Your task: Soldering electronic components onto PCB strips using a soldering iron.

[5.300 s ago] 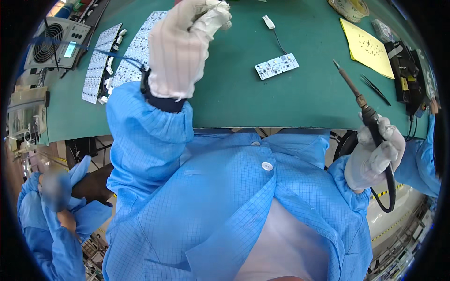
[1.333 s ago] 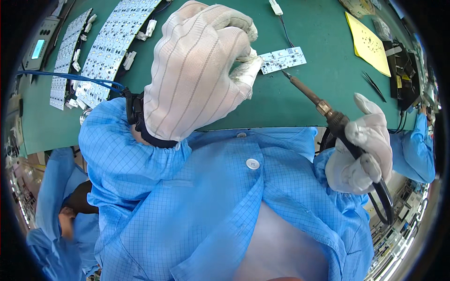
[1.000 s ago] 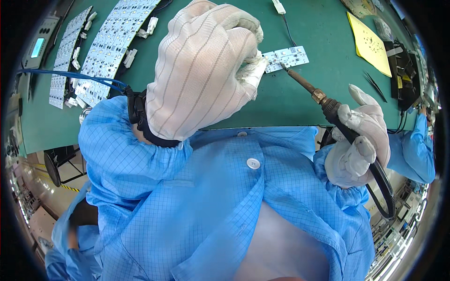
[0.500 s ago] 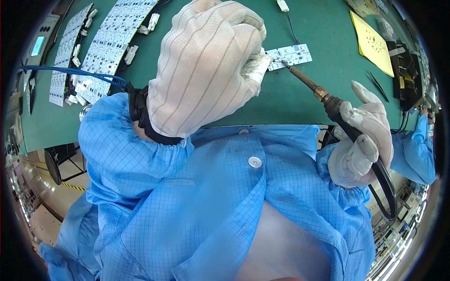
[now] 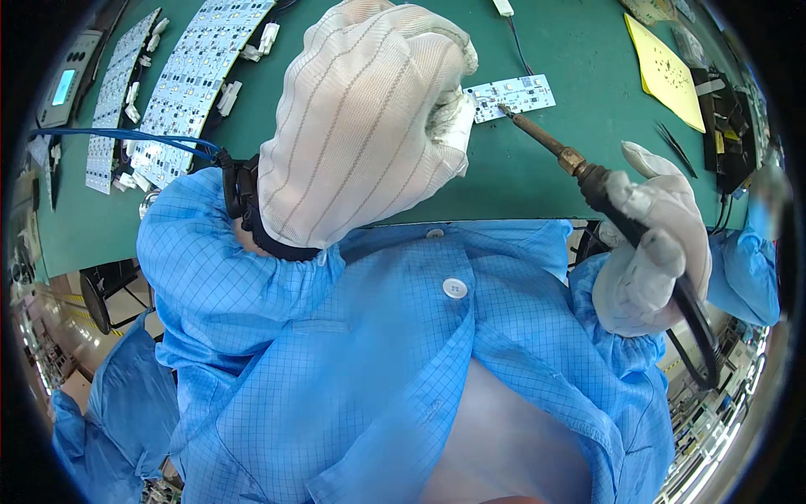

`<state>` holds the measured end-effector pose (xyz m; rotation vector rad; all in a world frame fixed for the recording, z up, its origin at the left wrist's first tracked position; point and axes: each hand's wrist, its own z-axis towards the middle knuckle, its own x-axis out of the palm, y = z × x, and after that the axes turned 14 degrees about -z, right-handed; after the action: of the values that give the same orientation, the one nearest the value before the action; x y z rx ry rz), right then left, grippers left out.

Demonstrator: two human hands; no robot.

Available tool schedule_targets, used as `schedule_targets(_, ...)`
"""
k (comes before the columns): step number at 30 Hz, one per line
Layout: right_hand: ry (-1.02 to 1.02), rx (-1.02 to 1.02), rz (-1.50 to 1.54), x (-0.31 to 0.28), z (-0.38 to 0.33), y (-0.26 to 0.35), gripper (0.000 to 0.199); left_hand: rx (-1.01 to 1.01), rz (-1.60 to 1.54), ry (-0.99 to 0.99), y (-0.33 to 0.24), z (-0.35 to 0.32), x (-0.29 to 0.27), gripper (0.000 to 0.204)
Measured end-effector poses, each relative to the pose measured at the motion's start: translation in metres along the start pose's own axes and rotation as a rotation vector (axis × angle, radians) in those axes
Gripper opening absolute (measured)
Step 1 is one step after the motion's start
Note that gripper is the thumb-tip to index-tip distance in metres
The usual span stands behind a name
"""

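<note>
Both hands wear white striped gloves over blue lab-coat sleeves. Nearest the camera, the left hand (image 5: 365, 126) is raised and curled into a loose fist, its fingertips pinched together just beside the left end of a small white circuit board (image 5: 510, 97); whatever it may be pinching is too small to make out. The right hand (image 5: 651, 244) sits lower, off the table's near edge, and is wrapped tight around the black handle of a soldering iron (image 5: 579, 168), whose cable loops down past the wrist. The iron's metal shaft slants up and to the left, and its tip rests on the small board near its left half.

The board lies flat on the green mat (image 5: 554, 50) covering the table, a thin black wire (image 5: 519, 46) running away from it toward a white connector at the far edge. Farther left, long white LED panels (image 5: 180, 76) lie side by side on the mat, with a blue cable (image 5: 126, 139) crossing in front of them. On the far right rest a yellow sheet (image 5: 667, 71) and a pair of black tweezers (image 5: 676, 147).
</note>
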<state>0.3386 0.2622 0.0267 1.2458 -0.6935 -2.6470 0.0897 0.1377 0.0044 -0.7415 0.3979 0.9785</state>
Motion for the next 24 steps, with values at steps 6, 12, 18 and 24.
schedule_targets(6,0.108,0.082,0.485,-0.018,-0.003,-0.018,0.051,0.007,-0.004,0.007,0.004,-0.004,-0.002,0.019)
schedule_targets(12,0.108,0.037,0.293,-0.021,-0.002,-0.015,0.054,0.013,-0.004,0.009,0.010,-0.005,0.001,0.017)
schedule_targets(18,0.066,0.154,0.249,-0.014,-0.006,-0.006,0.054,0.035,-0.039,0.056,0.005,-0.004,-0.010,0.018)
schedule_targets(24,-0.395,0.307,0.098,-0.026,0.016,-0.026,0.045,-0.077,-0.056,-0.051,-0.003,0.000,-0.005,0.020)
